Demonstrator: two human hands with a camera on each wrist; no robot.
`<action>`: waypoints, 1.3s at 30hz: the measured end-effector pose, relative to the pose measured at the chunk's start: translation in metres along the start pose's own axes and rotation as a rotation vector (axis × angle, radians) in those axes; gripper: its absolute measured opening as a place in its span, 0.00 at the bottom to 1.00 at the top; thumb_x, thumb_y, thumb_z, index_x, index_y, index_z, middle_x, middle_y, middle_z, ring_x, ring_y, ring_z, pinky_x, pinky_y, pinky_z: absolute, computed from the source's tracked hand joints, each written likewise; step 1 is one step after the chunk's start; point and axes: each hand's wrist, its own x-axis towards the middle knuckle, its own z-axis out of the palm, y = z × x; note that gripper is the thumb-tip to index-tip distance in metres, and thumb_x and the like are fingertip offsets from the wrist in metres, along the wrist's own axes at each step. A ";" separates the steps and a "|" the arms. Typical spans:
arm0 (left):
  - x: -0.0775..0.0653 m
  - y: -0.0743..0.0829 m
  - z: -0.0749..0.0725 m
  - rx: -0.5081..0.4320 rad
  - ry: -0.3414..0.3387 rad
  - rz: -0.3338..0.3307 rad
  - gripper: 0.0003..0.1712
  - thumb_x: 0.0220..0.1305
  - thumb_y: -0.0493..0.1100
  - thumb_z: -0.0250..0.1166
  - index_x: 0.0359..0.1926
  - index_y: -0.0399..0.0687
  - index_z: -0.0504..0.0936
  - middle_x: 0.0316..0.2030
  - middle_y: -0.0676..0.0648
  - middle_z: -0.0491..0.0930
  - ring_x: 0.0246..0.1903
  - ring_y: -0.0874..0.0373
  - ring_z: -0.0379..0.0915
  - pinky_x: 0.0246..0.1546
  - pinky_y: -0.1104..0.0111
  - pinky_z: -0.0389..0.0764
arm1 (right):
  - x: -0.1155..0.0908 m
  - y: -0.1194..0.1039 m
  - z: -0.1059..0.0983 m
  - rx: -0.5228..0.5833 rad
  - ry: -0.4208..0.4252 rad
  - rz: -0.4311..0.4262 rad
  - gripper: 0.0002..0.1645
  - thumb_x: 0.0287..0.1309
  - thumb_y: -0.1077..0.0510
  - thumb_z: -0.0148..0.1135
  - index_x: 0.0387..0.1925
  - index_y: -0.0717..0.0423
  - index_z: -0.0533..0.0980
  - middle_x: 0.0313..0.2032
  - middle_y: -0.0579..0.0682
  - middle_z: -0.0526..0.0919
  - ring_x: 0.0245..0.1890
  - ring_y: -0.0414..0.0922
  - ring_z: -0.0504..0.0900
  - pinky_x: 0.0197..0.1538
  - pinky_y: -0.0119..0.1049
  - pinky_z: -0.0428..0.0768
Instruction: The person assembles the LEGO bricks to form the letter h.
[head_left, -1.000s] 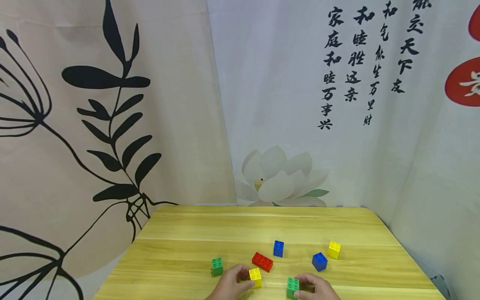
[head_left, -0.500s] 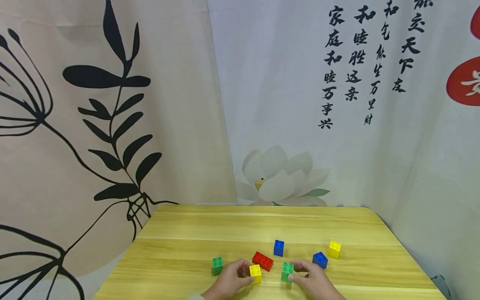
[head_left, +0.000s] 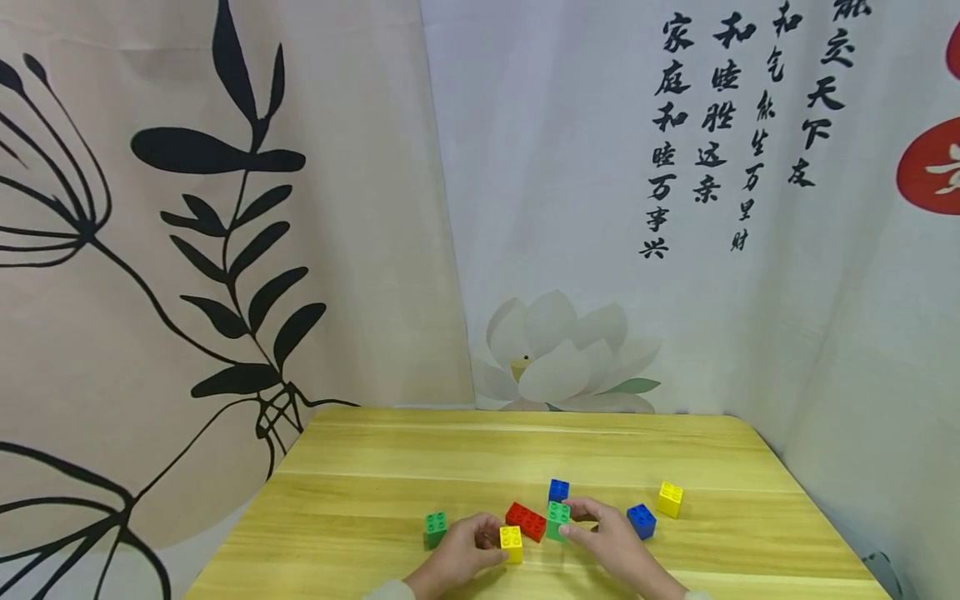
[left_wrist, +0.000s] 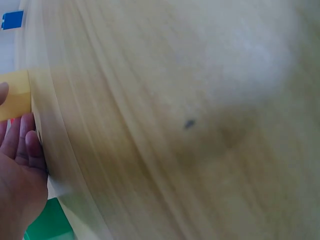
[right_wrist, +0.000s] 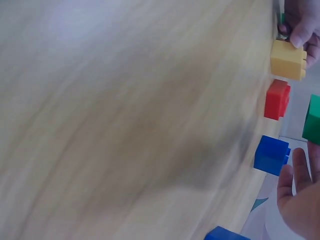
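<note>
My left hand (head_left: 463, 552) pinches a yellow toy building brick (head_left: 511, 544) between thumb and fingers, low at the table. In the left wrist view, the thumb and fingers lie on either side of this brick (left_wrist: 16, 95). My right hand (head_left: 609, 537) grips a green brick (head_left: 557, 521) by its right side. From the right wrist camera, the green brick (right_wrist: 313, 120) appears raised off the table. A red brick (head_left: 527, 522) lies between and behind the held bricks. Just beyond the green one stands a blue brick (head_left: 558, 489), its lower part hidden.
Another green brick (head_left: 436, 528) stands left of my left hand. A second blue brick (head_left: 641, 521) and another yellow brick (head_left: 671, 500) stand to the right on the wooden table (head_left: 375, 467). Printed cloth (head_left: 375, 208) hangs behind the table.
My right hand has carried the green brick forward and to the left, up beside the red brick and in front of the blue one. My left hand keeps its hold, nearly still.
</note>
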 end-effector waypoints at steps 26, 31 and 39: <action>-0.001 -0.005 -0.005 -0.045 -0.045 0.012 0.14 0.61 0.40 0.71 0.49 0.48 0.84 0.40 0.53 0.83 0.39 0.56 0.77 0.39 0.65 0.79 | 0.020 -0.027 0.032 0.042 -0.111 -0.176 0.27 0.62 0.48 0.68 0.57 0.58 0.77 0.46 0.47 0.83 0.48 0.49 0.79 0.46 0.44 0.76; 0.000 -0.006 -0.005 -0.040 -0.040 0.019 0.14 0.61 0.40 0.72 0.49 0.47 0.85 0.41 0.53 0.84 0.38 0.58 0.77 0.38 0.68 0.79 | 0.021 -0.028 0.041 0.084 -0.153 -0.185 0.24 0.62 0.51 0.68 0.57 0.57 0.78 0.46 0.47 0.83 0.47 0.50 0.80 0.44 0.40 0.79; 0.000 -0.007 -0.003 -0.062 -0.043 0.011 0.12 0.61 0.39 0.71 0.46 0.48 0.86 0.40 0.53 0.84 0.37 0.57 0.76 0.36 0.70 0.78 | 0.022 -0.025 0.050 0.134 -0.189 -0.196 0.24 0.63 0.54 0.67 0.57 0.59 0.77 0.47 0.51 0.84 0.47 0.50 0.82 0.45 0.40 0.82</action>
